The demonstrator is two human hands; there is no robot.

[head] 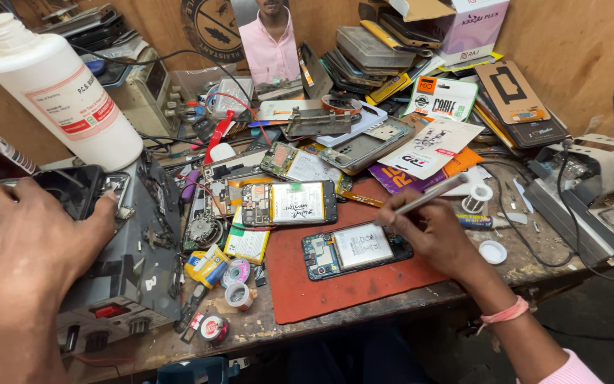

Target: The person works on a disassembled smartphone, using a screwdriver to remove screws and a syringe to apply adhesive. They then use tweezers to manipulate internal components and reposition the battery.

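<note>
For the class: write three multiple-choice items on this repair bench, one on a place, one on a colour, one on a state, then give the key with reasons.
1. Where does the opened phone with its silver battery showing lie?
A. on the red rubber mat
B. on the grey metal box
C. on the floor

2. What colour is the big plastic bottle at top left?
A. green
B. white
C. black

3. How is the right hand?
A. open and flat
B. gripping a thin silver tool
C. holding a cup

Key: 1 A, mat shows around the phone; 2 B, body and cap are white; 3 B, fingers close around the tool's shaft.
</note>
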